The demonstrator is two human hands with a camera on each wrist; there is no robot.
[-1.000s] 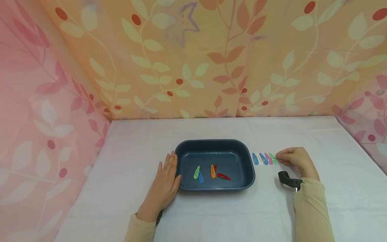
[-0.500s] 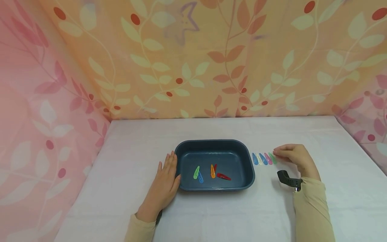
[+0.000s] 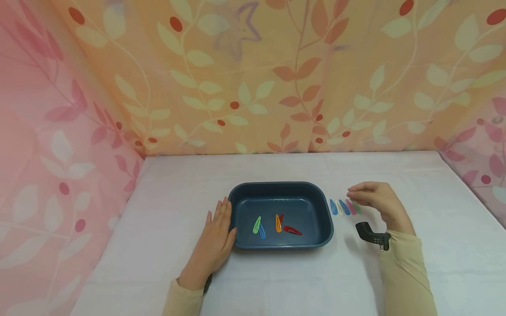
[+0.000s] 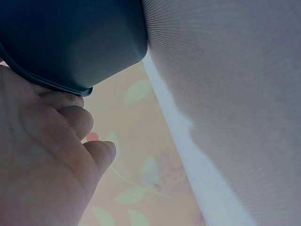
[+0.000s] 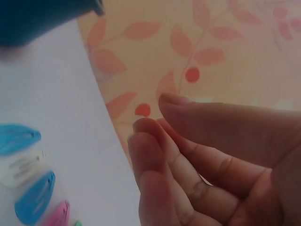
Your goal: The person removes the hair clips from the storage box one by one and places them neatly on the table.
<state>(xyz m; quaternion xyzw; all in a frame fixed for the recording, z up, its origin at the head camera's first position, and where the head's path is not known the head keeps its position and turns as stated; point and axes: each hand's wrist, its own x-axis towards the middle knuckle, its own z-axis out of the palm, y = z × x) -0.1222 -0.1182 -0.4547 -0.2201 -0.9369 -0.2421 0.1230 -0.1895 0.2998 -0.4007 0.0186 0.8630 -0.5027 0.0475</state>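
Note:
A dark blue rectangular tub (image 3: 281,242) stands on the table. Inside it lie several snap hair clips: a green clip (image 3: 257,224), a blue one (image 3: 262,231), an orange one (image 3: 278,223) and two red ones, the nearer red clip (image 3: 293,231) lying flat. My left hand (image 3: 211,245) rests with straight fingers along the tub's left side. To the tub's right runs a row of clips: blue, white, blue (image 5: 35,197), pink and green. Just above its right end hovers my right hand (image 3: 381,202); the right wrist view shows its fingers loosely bent, thumb apart, nothing between them.
A white cloth (image 3: 158,197) covers the table. Floral curtains hang behind it (image 3: 253,87) and at both sides. A black strap mount (image 3: 371,235) sticks out from my right wrist.
My right hand has risen from beside the green clip at the row's right end and shifted a little left, over the clips. My left hand, the tub and the clips stay put.

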